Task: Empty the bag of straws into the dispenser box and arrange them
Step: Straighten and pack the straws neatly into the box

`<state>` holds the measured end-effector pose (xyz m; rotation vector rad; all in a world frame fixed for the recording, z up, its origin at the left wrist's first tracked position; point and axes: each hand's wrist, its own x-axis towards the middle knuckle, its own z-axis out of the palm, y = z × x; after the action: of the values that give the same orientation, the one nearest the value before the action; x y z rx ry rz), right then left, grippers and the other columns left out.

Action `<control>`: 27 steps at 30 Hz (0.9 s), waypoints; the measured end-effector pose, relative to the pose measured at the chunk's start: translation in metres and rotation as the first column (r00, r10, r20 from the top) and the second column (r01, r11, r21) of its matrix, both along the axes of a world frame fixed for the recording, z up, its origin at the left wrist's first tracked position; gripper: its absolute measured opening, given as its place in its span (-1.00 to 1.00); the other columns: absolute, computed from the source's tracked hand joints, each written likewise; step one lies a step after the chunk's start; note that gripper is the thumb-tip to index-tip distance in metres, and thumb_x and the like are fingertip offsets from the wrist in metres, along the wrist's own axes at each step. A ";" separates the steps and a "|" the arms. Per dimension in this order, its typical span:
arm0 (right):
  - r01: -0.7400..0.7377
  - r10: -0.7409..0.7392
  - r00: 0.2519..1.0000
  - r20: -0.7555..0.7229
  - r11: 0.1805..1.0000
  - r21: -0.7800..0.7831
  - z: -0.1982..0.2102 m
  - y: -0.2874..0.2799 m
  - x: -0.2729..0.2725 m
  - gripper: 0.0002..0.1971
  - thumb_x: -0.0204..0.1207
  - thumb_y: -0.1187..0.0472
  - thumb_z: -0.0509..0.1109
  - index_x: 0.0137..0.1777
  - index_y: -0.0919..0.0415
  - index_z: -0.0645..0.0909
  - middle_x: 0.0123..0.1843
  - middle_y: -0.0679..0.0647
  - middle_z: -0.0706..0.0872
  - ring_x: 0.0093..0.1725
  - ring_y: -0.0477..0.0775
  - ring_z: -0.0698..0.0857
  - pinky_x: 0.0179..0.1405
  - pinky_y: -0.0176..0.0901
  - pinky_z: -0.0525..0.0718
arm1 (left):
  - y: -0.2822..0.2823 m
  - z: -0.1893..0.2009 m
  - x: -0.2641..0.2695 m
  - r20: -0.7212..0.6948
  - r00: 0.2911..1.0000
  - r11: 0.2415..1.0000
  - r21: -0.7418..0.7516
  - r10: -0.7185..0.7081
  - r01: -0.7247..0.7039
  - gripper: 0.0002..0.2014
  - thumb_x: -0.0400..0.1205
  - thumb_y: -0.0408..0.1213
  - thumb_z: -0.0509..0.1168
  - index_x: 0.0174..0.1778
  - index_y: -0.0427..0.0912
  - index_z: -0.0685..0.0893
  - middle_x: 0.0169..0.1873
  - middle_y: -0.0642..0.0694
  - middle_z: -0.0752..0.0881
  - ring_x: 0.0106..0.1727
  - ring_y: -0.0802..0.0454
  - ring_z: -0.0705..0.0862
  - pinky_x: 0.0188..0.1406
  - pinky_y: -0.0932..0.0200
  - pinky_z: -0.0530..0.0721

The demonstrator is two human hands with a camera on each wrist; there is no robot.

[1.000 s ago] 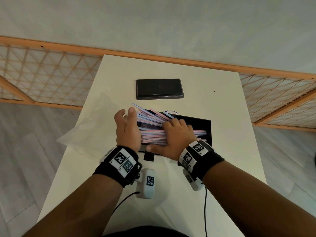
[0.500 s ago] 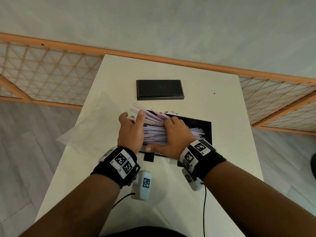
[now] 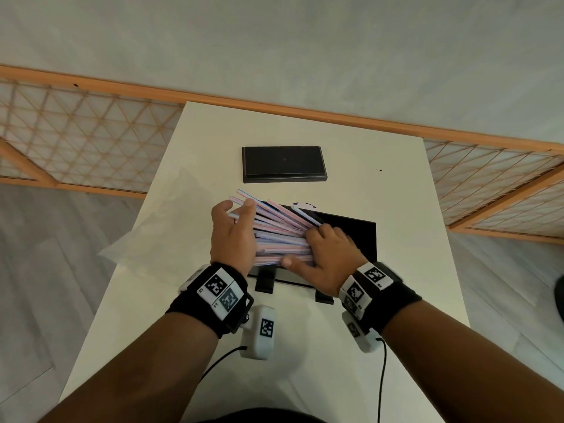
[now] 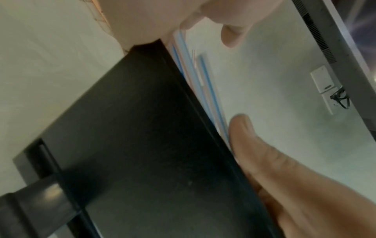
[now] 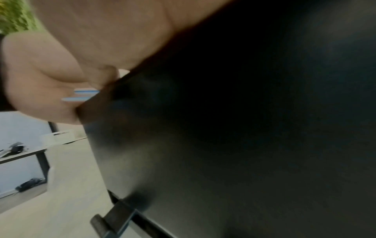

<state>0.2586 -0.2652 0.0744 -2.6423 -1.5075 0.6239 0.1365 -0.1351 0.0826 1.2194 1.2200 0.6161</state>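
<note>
I see my left hand (image 3: 233, 236) and right hand (image 3: 328, 257) clamped on the straws (image 3: 279, 232), fanned past the dispenser box (image 3: 360, 236) left rim; bare bench (image 3: 396, 239) lies to the right.

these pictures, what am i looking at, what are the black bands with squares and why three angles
No machine here: a person works with bare hands, wearing wrist bands with printed markers and small cameras. The big picture comes from a camera on the head; the two blurry close ones come from the wrists. On the white table stands a black dispenser box, with its lid lying farther away and a clear bag at the left. The left hand and right hand gather a fanned pile of striped straws over the box.
</note>
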 end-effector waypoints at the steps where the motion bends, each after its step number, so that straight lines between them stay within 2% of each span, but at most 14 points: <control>1: -0.012 0.012 1.000 -0.004 1.000 0.010 0.001 0.003 -0.004 0.12 0.15 -0.74 -0.39 0.34 0.04 0.47 0.24 0.08 0.53 0.28 0.21 0.51 0.36 0.23 0.51 | 0.000 0.001 -0.001 -0.006 1.000 1.000 0.002 -0.009 0.009 -0.36 0.58 0.28 0.24 0.46 -0.07 0.44 0.07 0.05 0.64 0.20 -0.13 0.71 0.37 -0.32 0.64; 5: -0.034 0.034 0.999 0.025 0.999 0.017 0.005 0.015 -0.016 0.06 0.23 -0.71 -0.35 0.31 0.06 0.49 0.24 0.07 0.54 0.25 0.20 0.55 0.27 0.21 0.56 | 0.000 0.001 -0.002 0.019 0.999 0.999 0.003 0.033 -0.033 -0.23 0.38 0.45 0.19 0.39 0.02 0.49 0.15 -0.05 0.70 0.21 -0.17 0.74 0.32 -0.34 0.69; 8: -0.012 0.011 0.998 0.061 1.000 0.016 0.009 0.022 -0.018 -0.08 0.36 -0.62 -0.24 0.31 0.05 0.52 0.20 0.05 0.58 0.22 0.19 0.57 0.22 0.16 0.56 | 0.000 0.005 -0.002 0.036 0.998 0.998 0.040 0.044 -0.045 -0.40 0.47 0.32 0.22 0.33 0.04 0.49 0.15 -0.02 0.69 0.23 -0.13 0.73 0.34 -0.31 0.68; 10: 0.024 -0.026 0.993 0.111 1.000 0.017 0.011 0.024 -0.019 -0.06 0.36 -0.62 -0.29 0.26 0.07 0.55 0.17 0.06 0.60 0.20 0.19 0.56 0.21 0.16 0.53 | 0.001 0.006 0.000 0.039 0.999 0.998 0.054 0.022 -0.024 -0.41 0.49 0.31 0.21 0.34 0.03 0.49 0.20 -0.06 0.70 0.25 -0.12 0.72 0.36 -0.29 0.67; 12: 0.054 -0.050 0.987 0.151 0.998 -0.025 0.012 0.025 -0.021 0.01 0.31 -0.64 -0.36 0.27 0.09 0.54 0.21 0.10 0.62 0.24 0.22 0.54 0.24 0.21 0.49 | 0.003 0.005 0.000 -0.017 0.999 0.998 0.054 -0.038 0.039 -0.41 0.59 0.28 0.20 0.41 -0.04 0.48 0.23 -0.08 0.67 0.24 -0.13 0.70 0.38 -0.28 0.65; 14: 0.069 -0.064 0.992 0.108 0.997 -0.036 0.011 0.023 -0.024 -0.01 0.32 -0.65 -0.31 0.32 0.10 0.47 0.30 0.12 0.62 0.29 0.25 0.56 0.30 0.25 0.49 | 0.006 0.003 -0.002 -0.077 0.990 0.993 0.019 -0.119 0.120 -0.38 0.64 0.31 0.16 0.46 -0.07 0.44 0.24 -0.10 0.67 0.22 -0.14 0.71 0.36 -0.29 0.66; 16: 0.038 -0.039 0.999 0.030 0.999 0.039 0.009 0.020 -0.026 -0.10 0.36 -0.61 -0.22 0.34 0.08 0.43 0.32 0.07 0.61 0.29 0.21 0.57 0.33 0.21 0.52 | 0.008 0.002 -0.006 -0.080 0.988 0.990 0.053 -0.130 0.134 -0.32 0.53 0.39 0.14 0.39 -0.05 0.48 0.20 -0.08 0.71 0.19 -0.13 0.74 0.31 -0.28 0.70; 17: 0.020 -0.020 1.000 0.005 0.995 0.098 0.009 0.017 -0.026 -0.14 0.39 -0.59 -0.18 0.32 0.08 0.44 0.28 0.05 0.59 0.26 0.17 0.56 0.30 0.18 0.54 | 0.009 0.002 -0.008 -0.071 0.992 0.989 0.103 -0.100 0.107 -0.37 0.53 0.35 0.17 0.33 -0.05 0.53 0.15 -0.03 0.73 0.17 -0.09 0.74 0.28 -0.24 0.71; 19: 0.008 -0.010 1.000 0.008 0.986 0.168 0.010 0.014 -0.026 -0.18 0.41 -0.57 -0.14 0.25 0.09 0.48 0.19 0.03 0.56 0.18 0.14 0.52 0.25 0.16 0.56 | 0.011 0.001 -0.009 -0.092 0.994 0.977 0.200 -0.051 0.069 -0.58 0.63 0.16 0.30 0.23 -0.09 0.59 0.00 0.09 0.72 0.10 -0.03 0.73 0.22 -0.13 0.71; 21: 0.019 -0.026 0.998 0.065 0.995 0.094 0.009 0.009 -0.024 -0.14 0.38 -0.61 -0.18 0.25 0.08 0.49 0.21 0.03 0.57 0.21 0.15 0.51 0.29 0.18 0.52 | 0.012 -0.003 -0.010 -0.196 0.979 0.967 0.233 -0.061 0.107 -0.70 0.67 0.02 0.38 0.16 -0.11 0.62 -0.09 0.15 0.67 0.05 -0.03 0.72 0.15 -0.05 0.69; 24: 0.050 -0.049 0.995 0.084 0.999 -0.010 0.006 0.000 -0.016 0.02 0.24 -0.72 -0.31 0.32 0.03 0.46 0.30 0.02 0.60 0.30 0.18 0.55 0.38 0.25 0.45 | 0.012 -0.010 -0.011 -0.288 0.954 0.960 0.232 -0.087 0.157 -0.79 0.68 0.00 0.37 0.02 -0.07 0.64 -0.14 0.12 0.69 -0.03 -0.03 0.72 0.03 0.00 0.69; 27: 0.024 -0.020 0.998 0.062 0.998 -0.057 0.003 -0.008 -0.012 0.09 0.17 -0.77 -0.21 0.45 0.00 0.40 0.38 -0.01 0.57 0.38 0.18 0.52 0.46 0.29 0.41 | 0.011 -0.011 -0.014 -0.333 0.938 0.935 0.292 -0.100 0.203 -0.85 0.70 -0.05 0.36 -0.07 -0.03 0.62 -0.21 0.15 0.67 -0.17 0.17 0.66 -0.25 0.22 0.55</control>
<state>0.2471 -0.2734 0.0777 -2.7414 -1.4960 0.5989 0.1227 -0.1244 0.0714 1.7247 1.3018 0.5306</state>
